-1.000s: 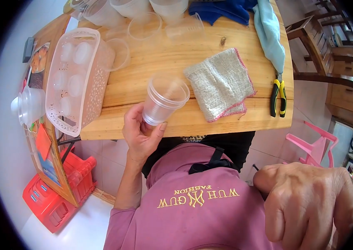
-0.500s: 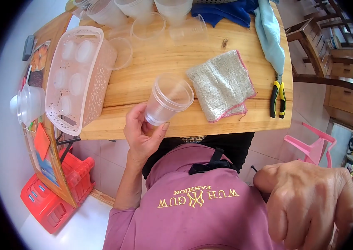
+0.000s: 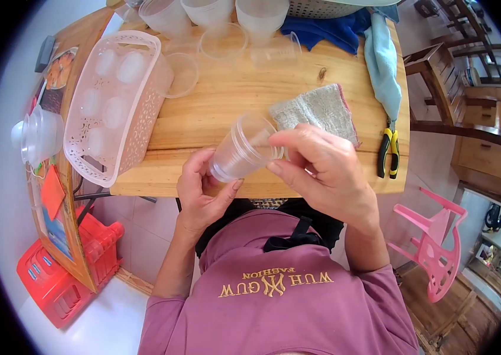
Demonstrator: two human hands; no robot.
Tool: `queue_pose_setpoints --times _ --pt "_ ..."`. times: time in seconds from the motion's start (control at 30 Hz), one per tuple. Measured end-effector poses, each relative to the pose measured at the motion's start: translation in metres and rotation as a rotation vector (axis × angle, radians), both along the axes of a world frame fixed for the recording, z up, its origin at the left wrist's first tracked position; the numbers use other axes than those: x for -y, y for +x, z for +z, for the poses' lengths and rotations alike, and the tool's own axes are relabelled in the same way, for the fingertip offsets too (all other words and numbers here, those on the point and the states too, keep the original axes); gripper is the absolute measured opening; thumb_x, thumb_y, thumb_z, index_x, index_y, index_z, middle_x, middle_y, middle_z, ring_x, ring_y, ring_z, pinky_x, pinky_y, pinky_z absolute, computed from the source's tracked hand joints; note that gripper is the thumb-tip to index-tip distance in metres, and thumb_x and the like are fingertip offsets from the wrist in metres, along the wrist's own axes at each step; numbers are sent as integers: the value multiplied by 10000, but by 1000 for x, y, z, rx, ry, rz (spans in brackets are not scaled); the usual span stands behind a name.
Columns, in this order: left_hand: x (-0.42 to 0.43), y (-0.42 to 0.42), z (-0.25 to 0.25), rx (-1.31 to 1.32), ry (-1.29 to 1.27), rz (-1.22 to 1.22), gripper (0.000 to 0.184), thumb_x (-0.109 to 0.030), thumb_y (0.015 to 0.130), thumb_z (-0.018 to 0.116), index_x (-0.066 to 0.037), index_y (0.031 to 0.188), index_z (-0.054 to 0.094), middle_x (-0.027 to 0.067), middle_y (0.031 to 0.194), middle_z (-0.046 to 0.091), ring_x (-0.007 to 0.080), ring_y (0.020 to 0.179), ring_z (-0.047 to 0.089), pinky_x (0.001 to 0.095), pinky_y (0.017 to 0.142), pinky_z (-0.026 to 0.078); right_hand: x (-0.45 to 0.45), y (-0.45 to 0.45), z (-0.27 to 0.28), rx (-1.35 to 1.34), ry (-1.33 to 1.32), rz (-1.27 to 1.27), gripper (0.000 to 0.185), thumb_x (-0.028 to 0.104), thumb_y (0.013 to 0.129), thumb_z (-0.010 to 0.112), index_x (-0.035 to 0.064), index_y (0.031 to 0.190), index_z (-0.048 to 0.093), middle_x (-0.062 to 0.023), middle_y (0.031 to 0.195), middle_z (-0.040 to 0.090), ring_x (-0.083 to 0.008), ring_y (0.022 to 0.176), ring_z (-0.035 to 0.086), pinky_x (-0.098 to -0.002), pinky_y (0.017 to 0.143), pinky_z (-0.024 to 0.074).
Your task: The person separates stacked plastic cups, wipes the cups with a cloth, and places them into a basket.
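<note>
Tilted to the right above the table's front edge is a clear plastic cup (image 3: 236,155); several rim lines suggest more than one cup nested together. My left hand (image 3: 203,183) wraps round its base from the left. At the rim, thumb and index finger of my right hand (image 3: 327,171) pinch the cup's edge; the exact contact is partly hidden. Behind the right hand lies a folded beige cloth (image 3: 315,109) with a pink hem, partly covered by the hand.
On the wooden table (image 3: 203,124) stand a pink basket (image 3: 135,112) of white-lidded containers, stacks of clear cups (image 3: 209,16) and loose cups (image 3: 277,53). Pliers (image 3: 388,151), a light blue cloth (image 3: 382,71) and a dark blue cloth (image 3: 327,29) lie right. A pink chair (image 3: 434,231) stands beyond.
My right hand has come from the lower right, near the camera, up to the cup's rim. The cup stays in my left hand and leans further right. The view has shifted slightly.
</note>
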State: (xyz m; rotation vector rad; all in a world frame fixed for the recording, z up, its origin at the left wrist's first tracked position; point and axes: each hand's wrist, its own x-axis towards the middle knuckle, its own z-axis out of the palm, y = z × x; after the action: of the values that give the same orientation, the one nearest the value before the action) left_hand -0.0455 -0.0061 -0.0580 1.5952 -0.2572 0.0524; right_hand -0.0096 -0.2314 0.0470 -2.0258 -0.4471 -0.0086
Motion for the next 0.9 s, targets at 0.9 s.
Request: queue_pose_setpoints --times 0.9 --pt "-31 -15 14 9 225 200 593 -110 740 825 9 1226 508 64 940 620 80 649 474 216 524 399 37 24 -45 4 11 -381 229 19 886 650 -28 1108 618 -45 800 574 -93 648 535 -234 580 437"
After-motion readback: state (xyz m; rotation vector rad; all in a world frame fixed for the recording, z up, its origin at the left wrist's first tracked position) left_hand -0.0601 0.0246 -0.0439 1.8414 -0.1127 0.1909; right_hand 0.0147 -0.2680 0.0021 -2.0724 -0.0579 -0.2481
